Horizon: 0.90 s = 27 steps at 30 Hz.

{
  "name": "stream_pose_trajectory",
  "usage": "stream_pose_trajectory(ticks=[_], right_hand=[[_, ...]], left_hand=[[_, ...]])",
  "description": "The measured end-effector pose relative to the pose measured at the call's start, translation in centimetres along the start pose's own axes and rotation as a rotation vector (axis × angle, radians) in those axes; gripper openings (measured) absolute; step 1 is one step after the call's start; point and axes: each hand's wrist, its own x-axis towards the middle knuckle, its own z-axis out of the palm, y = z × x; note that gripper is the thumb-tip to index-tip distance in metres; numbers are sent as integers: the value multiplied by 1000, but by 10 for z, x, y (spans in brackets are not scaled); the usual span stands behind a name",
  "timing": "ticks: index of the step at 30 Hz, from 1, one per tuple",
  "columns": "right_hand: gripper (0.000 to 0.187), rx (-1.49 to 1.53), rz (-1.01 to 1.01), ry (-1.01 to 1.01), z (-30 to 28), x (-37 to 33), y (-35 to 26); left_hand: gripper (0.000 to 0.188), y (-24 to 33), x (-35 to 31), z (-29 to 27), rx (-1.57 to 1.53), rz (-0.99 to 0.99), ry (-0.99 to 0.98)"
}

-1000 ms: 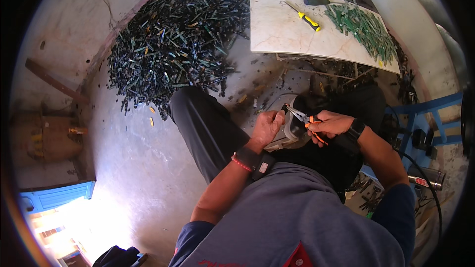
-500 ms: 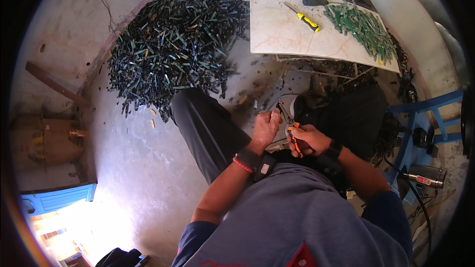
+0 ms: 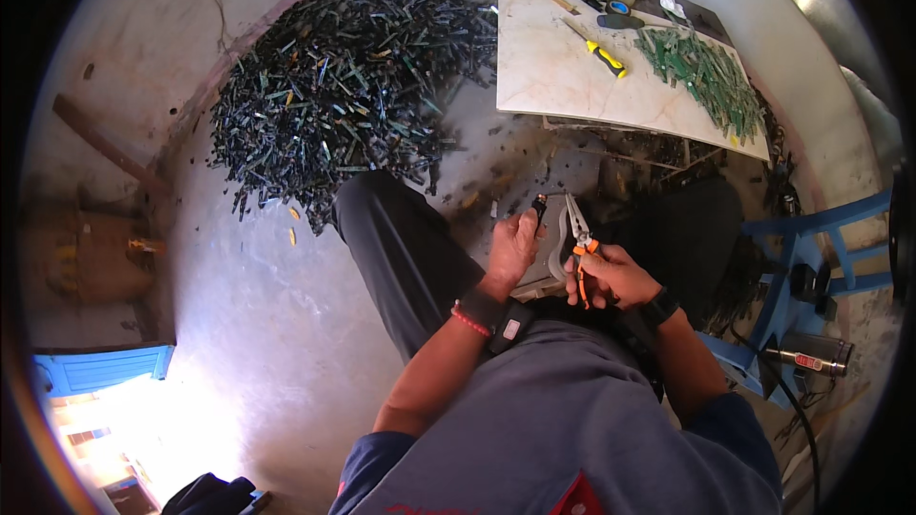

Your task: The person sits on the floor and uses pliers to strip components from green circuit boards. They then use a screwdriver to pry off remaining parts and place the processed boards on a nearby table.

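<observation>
My left hand (image 3: 513, 246) is closed on a small dark strip-like piece (image 3: 541, 202), whose upper end sticks out past the fingertips. In my right hand (image 3: 613, 277) is a pair of pliers (image 3: 577, 221) with orange and black handles, its long grey jaws pointing away from me. The jaws stand just right of the dark piece, apart from it. Both hands are above my lap, between my knees. My palm and fingers hide part of the pliers' handles and the lower part of the piece.
A big heap of dark strips (image 3: 324, 86) covers the floor ahead and left. A pale board (image 3: 553, 67) at the far right bears a yellow-black screwdriver (image 3: 607, 59), green strips (image 3: 701, 72) and tape (image 3: 618, 8). A blue chair (image 3: 782, 296) and metal flask (image 3: 811, 355) stand right.
The pliers have come away from the dark piece and moved right with my right hand. My left hand keeps its hold, almost in place. The view has shifted slightly.
</observation>
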Motion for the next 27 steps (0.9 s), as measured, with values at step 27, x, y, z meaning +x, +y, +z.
stream_pose_trajectory(ticks=[27], right_hand=[[36, -332, 229, 0, -18, 8, -20]], left_hand=[[54, -2, -1, -1, -123, -140, -83]])
